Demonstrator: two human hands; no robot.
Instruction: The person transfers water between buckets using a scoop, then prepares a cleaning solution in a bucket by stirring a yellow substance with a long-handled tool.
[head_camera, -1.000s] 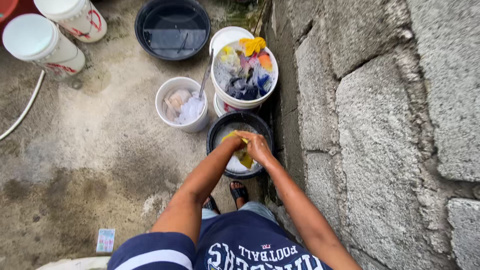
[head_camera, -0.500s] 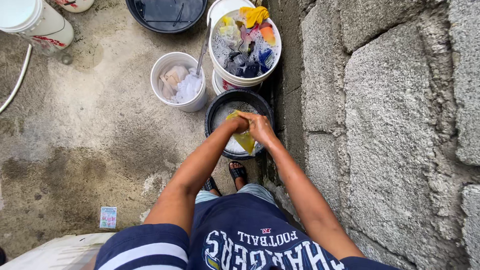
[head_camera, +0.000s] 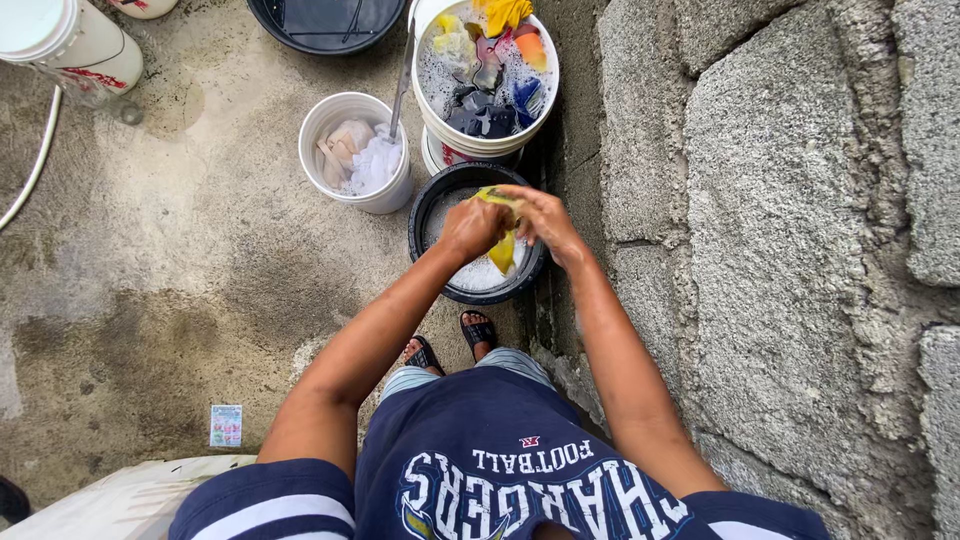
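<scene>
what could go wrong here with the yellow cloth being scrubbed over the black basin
Both hands, left hand and right hand, grip the yellow cloth above the black basin of suds.

1. The basin sits tight against the rough block wall; the right hand may scrape it.
2. Suds could splash onto the already damp concrete floor near the sandals, making a slip likelier.
3. The white bucket stands close by; an elbow or foot might tip it.

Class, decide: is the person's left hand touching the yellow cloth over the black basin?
Touching. The head view shows the left hand closed on the yellow cloth, which hangs below it above the black basin.
</scene>
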